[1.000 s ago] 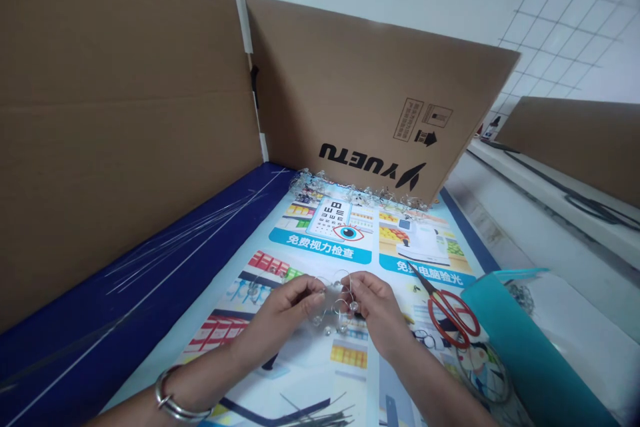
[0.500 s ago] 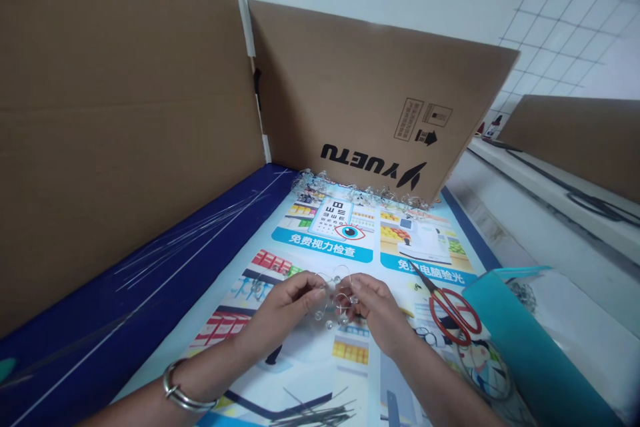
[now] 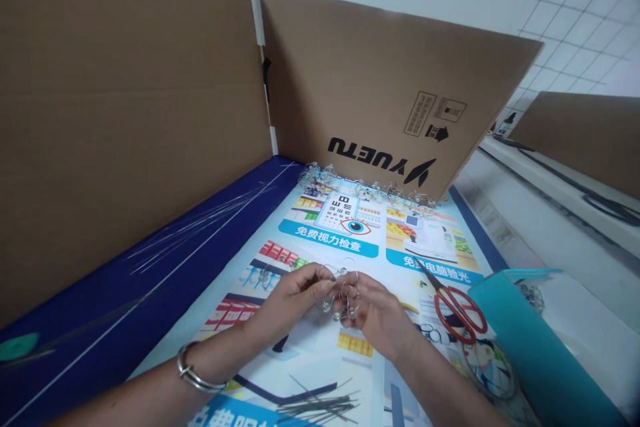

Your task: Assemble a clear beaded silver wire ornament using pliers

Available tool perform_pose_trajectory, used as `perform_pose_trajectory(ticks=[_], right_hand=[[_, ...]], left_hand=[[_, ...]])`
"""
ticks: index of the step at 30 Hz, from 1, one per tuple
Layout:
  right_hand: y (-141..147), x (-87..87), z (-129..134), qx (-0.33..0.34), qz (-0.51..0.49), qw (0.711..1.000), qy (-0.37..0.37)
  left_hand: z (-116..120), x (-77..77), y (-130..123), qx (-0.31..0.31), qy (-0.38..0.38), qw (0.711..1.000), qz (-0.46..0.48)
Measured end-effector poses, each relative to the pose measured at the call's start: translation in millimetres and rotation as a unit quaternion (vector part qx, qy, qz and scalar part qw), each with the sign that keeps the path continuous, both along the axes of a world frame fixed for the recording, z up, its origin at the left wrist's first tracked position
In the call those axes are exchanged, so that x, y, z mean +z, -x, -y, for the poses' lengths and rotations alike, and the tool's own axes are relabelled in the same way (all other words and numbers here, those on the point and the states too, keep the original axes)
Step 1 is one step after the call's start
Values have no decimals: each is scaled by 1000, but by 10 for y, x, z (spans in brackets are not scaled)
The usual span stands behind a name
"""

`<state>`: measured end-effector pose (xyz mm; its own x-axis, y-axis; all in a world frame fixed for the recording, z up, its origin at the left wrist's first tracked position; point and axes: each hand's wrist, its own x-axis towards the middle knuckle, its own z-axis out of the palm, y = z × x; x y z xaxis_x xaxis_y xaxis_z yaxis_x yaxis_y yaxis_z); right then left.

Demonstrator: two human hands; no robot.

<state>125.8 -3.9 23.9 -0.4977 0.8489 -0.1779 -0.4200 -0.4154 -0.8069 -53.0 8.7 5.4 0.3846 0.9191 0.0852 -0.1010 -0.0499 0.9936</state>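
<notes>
My left hand (image 3: 300,292) and right hand (image 3: 384,312), fingertips pinched, hold beaded wire (image 3: 337,315); teal container (image 3: 525,340) holds wiry clump (image 3: 533,296).

Clear-beaded silvery wire (image 3: 351,312); red-handled scissors (image 3: 454,309); teal box (image 3: 525,340); brown cardboard (image 3: 390,73) (black-lettered); deep-blue tabletop (image 3: 155,310); silver bracelet (image 3: 197,381)

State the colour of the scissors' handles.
The scissors' handles are red, seen best in the head view.
</notes>
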Motion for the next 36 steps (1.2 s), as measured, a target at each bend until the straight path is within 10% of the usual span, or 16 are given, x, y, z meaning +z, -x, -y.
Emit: perform_pose_trajectory(ticks=[36], right_hand=[[114,-129,50,-126,57,990,-34]], left_hand=[[-3,-31,6,33,-36,998,-28]])
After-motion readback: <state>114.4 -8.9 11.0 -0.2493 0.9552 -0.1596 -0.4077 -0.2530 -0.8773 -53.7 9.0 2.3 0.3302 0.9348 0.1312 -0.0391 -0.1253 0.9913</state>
